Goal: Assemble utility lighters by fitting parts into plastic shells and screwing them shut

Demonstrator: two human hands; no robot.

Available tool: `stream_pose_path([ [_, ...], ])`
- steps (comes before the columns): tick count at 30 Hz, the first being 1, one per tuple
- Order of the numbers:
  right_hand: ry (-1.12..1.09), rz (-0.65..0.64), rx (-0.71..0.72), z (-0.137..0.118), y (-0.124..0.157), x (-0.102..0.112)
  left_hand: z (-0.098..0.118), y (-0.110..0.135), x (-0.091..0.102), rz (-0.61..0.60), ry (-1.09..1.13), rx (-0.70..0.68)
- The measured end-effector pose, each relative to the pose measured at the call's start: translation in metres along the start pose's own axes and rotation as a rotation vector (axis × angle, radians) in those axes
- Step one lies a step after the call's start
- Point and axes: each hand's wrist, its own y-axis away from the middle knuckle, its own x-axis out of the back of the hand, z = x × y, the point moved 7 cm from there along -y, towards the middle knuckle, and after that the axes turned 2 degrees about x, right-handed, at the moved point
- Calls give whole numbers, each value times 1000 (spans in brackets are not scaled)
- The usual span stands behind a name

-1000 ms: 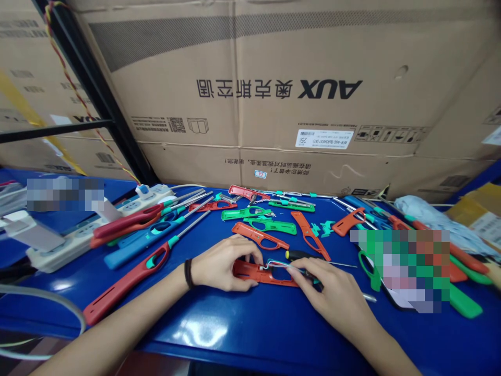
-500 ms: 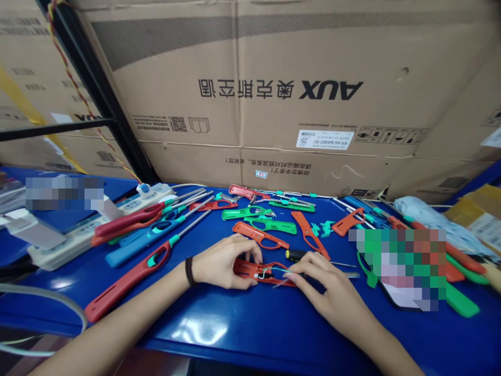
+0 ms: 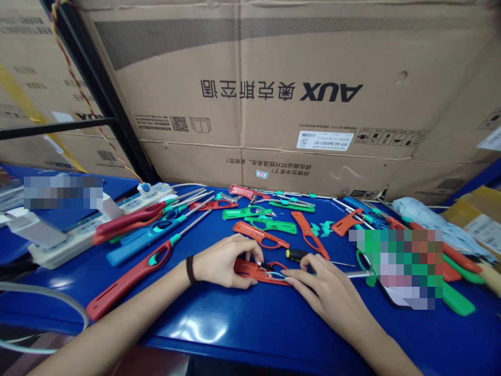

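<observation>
My left hand is closed around the left end of an open red lighter shell, keeping it against the blue table. Over the shell's middle lies a small black igniter piece with a white tip and thin wires. The fingertips of my right hand pinch the lighter's metal tube assembly at the shell's right end; its silvery tube sticks out beyond that hand. My fingers hide part of the wires. Just behind my right hand is a screwdriver with a black and yellow handle.
Red and green shell halves lie behind my hands, with small teal triggers beside them. Whole lighters and a power strip are at left. A large cardboard box stands behind. Part of the right side is pixelated.
The black igniter piece has lifted and tilted over the shell, its white tip now up at the left. My right hand has shifted slightly left, and the tube shows further to the right.
</observation>
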Motion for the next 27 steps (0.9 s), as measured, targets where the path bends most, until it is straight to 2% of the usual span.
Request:
stream_pose_path([
  [11,-200,23,-105,11,0,-3,6,-1,1,-3,-44,-63],
  [15,-270,13,-95,1,-7,0,8,0,0,-3,-86,-98],
  [21,-286,-18,14,-19,-27,-2,10,0,-1,10,-94,-134],
  [27,-350,7,-69,-15,-30,-8,10,1,-1,23,-58,-160],
])
